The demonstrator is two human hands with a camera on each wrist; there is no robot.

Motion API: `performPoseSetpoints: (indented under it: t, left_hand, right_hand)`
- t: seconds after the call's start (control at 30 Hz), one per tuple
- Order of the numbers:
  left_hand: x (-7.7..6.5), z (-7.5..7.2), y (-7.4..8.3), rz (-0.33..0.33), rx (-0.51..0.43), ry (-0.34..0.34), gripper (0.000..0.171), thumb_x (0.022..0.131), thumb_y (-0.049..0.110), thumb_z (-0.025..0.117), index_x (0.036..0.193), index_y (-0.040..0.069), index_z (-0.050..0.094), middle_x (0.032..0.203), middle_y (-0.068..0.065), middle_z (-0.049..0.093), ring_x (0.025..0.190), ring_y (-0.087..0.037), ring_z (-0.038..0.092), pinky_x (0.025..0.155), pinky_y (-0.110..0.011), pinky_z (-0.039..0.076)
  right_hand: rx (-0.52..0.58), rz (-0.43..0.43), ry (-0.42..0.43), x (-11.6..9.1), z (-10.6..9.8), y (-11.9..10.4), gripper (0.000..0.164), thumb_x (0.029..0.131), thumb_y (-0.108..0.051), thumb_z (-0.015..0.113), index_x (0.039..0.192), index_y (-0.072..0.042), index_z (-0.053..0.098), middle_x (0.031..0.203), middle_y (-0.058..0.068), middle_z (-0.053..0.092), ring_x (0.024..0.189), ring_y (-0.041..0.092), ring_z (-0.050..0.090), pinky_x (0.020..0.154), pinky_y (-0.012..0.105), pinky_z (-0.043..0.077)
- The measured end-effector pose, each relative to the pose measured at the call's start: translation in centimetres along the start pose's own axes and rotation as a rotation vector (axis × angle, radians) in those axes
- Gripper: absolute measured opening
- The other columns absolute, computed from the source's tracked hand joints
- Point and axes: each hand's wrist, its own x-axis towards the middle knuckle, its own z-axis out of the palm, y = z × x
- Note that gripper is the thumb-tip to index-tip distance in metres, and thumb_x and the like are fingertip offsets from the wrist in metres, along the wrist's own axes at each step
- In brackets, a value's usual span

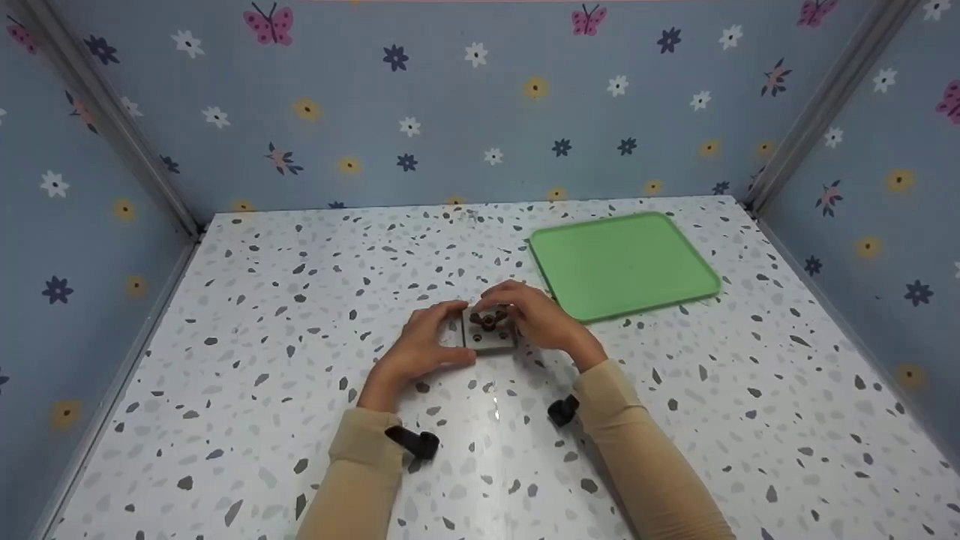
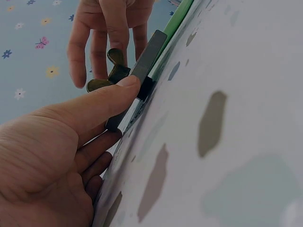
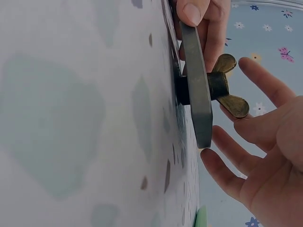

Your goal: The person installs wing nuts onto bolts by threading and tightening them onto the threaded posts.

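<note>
My left hand (image 1: 424, 345) grips a flat grey plate (image 1: 491, 342) at its left side, thumb on the near edge and fingers at the far edge. The plate has small round holes and stands just over the table on a black piece (image 3: 182, 90). From its upper face rises a brass-coloured wing nut (image 3: 232, 101) on a dark collar. Around the plate's right side is my right hand (image 1: 541, 319), its thumb at one wing. Its index finger is a little apart from the other wing, and the lower fingers are by the plate's end.
A light green tray (image 1: 626, 266) lies to the right, behind my right hand. The speckled white table (image 1: 300, 360) is bounded by flower-patterned walls (image 1: 450, 97) at the back and both sides. Black wrist straps (image 1: 420, 444) stick out from both sleeves.
</note>
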Motion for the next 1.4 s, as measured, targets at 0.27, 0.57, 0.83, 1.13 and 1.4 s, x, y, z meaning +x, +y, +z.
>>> performPoseSetpoints:
  t: [0.27,0.57,0.83,1.13,1.4]
  left_hand:
    - [0.03,-0.03,-0.17,0.002,-0.005,0.002,0.092,0.078,0.034,0.094,0.158,0.028,0.049,0.162,-0.005,0.045,0.151,-0.03,0.035,0.128,-0.057,0.025]
    - [0.02,-0.01,-0.25,-0.018,-0.004,-0.001,0.093,0.078,0.035,0.094,0.159,0.032,0.048,0.164,-0.006,0.041,0.151,-0.03,0.036,0.127,-0.056,0.027]
    - [0.01,-0.03,-0.09,-0.009,0.012,-0.008,0.092,0.079,0.034,0.093,0.159,0.03,0.048,0.164,-0.006,0.042,0.152,-0.03,0.034,0.127,-0.055,0.027]
    - [0.02,-0.05,-0.01,-0.01,0.015,0.0,0.092,0.079,0.034,0.093,0.159,0.029,0.048,0.164,-0.005,0.043,0.153,-0.031,0.033,0.128,-0.058,0.024]
    - [-0.02,-0.05,0.02,-0.002,0.0,0.003,0.092,0.079,0.034,0.094,0.159,0.027,0.049,0.165,-0.005,0.043,0.154,-0.031,0.032,0.129,-0.06,0.021]
  right_hand:
    - [0.0,0.017,-0.019,0.09,0.27,-0.04,0.053,0.1,0.018,0.046,0.128,-0.013,0.078,0.14,0.019,0.063,0.135,0.034,0.057,0.12,0.051,0.043]
    - [-0.023,0.002,-0.028,0.07,0.32,0.04,0.046,0.103,0.013,0.05,0.131,-0.012,0.076,0.14,0.016,0.064,0.136,0.032,0.057,0.119,0.047,0.045]
    - [-0.014,0.037,-0.036,0.05,0.28,0.0,0.052,0.102,0.016,0.047,0.136,-0.013,0.073,0.142,0.014,0.063,0.135,0.031,0.057,0.119,0.046,0.045]
    - [-0.032,0.048,-0.047,0.02,0.09,-0.23,0.055,0.099,0.016,0.051,0.14,-0.014,0.071,0.142,0.012,0.064,0.137,0.031,0.056,0.12,0.048,0.044]
    - [-0.032,0.04,-0.046,-0.19,-0.07,-0.05,0.05,0.1,0.011,0.057,0.142,-0.012,0.068,0.142,0.011,0.064,0.136,0.03,0.056,0.119,0.046,0.045]
